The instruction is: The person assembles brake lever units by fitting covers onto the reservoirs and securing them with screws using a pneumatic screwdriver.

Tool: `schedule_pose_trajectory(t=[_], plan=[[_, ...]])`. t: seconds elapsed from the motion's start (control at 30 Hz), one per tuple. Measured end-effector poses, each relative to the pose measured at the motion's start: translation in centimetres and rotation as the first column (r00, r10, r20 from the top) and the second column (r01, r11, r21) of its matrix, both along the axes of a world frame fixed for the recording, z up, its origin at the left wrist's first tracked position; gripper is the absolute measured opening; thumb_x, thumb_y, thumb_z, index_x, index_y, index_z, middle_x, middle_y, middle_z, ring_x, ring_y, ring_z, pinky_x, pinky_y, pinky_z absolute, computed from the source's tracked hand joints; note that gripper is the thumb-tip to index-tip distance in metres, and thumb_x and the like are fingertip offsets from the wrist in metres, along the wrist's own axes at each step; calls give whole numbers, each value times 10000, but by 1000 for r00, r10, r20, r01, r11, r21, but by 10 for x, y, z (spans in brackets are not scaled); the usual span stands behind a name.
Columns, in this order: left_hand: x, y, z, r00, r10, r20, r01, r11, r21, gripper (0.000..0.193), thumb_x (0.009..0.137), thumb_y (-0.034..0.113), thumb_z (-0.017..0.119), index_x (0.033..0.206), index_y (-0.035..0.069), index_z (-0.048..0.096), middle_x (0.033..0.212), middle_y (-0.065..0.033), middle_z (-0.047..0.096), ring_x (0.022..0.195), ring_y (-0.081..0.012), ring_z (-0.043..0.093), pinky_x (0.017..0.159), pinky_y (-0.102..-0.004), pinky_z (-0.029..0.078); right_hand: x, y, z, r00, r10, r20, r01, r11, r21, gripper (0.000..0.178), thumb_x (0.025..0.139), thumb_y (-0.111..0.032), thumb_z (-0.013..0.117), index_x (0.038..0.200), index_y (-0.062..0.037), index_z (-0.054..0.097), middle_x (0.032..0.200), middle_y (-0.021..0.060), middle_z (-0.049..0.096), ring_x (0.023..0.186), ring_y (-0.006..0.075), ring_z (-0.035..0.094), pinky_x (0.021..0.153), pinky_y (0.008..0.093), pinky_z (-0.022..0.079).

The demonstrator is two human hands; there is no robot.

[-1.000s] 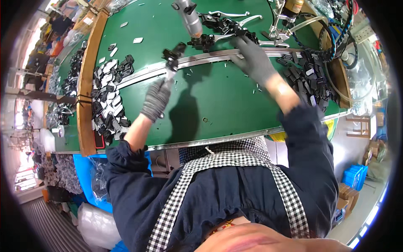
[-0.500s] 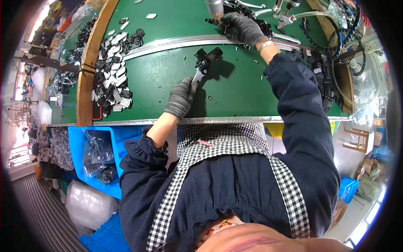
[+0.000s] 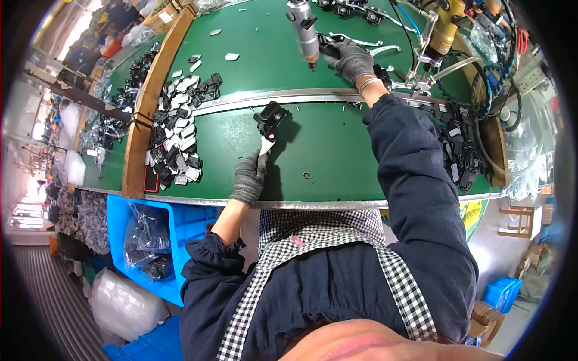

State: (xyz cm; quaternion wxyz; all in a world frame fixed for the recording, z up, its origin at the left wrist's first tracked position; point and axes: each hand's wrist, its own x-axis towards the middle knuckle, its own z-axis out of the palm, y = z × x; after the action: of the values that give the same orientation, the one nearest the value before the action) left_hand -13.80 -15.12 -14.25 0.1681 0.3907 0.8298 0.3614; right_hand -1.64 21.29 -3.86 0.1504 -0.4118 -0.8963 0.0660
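Note:
My left hand (image 3: 248, 177), in a grey knit glove, grips the silver lever of a hand-lever assembly (image 3: 271, 119). Its black housing is held up over the near part of the green bench. Across the metal rail, my gloved right hand (image 3: 352, 61) has its fingers curled at a dark part beside several lever assemblies (image 3: 355, 41). The glove hides most of what is in those fingers. Just left of that hand hangs a silver power screwdriver (image 3: 306, 37), bit downward, apart from the fingers.
Black and white small covers (image 3: 180, 129) lie heaped along the left wooden board (image 3: 141, 138). Black parts (image 3: 460, 144) pile up at the right. A metal rail (image 3: 271, 96) crosses the bench (image 3: 337, 150). A yellow tool on a stand (image 3: 444, 30) and hoses occupy the far right.
The view has shifted, so the bench sits lower. My right hand has moved off the screwdriver's tip, away and rightward. My left hand has carried the lever assembly slightly left and turned it.

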Motion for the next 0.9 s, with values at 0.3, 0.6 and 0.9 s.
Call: schedule_pose_trajectory(t=[0.3,0.6,0.9], plan=[[24,31,18,976,-113,-186,125,991,51,294,974,289,540,1126,55,633,847,-263,653,809,-451,637,707,-495,501,53,-24,87,474,108,-874,-70,994,85,368,852,-318,738,1080,-52,625,917,48,708,817,194,671,794,302,521],[30,90,27,888,-401,-226,407,913,-23,204,957,217,567,1074,60,622,796,-224,646,716,-400,635,653,-461,500,154,-148,20,466,-448,-763,-483,594,-643,336,865,-176,696,1179,-121,590,964,54,601,868,124,592,679,270,544],[57,132,57,581,-714,-391,671,692,-266,242,931,243,603,1102,75,635,975,-180,646,861,-342,641,767,-431,516,205,-161,-28,222,-959,-178,-519,38,-854,267,931,-221,655,1077,-11,577,936,158,640,865,271,679,654,367,642]])
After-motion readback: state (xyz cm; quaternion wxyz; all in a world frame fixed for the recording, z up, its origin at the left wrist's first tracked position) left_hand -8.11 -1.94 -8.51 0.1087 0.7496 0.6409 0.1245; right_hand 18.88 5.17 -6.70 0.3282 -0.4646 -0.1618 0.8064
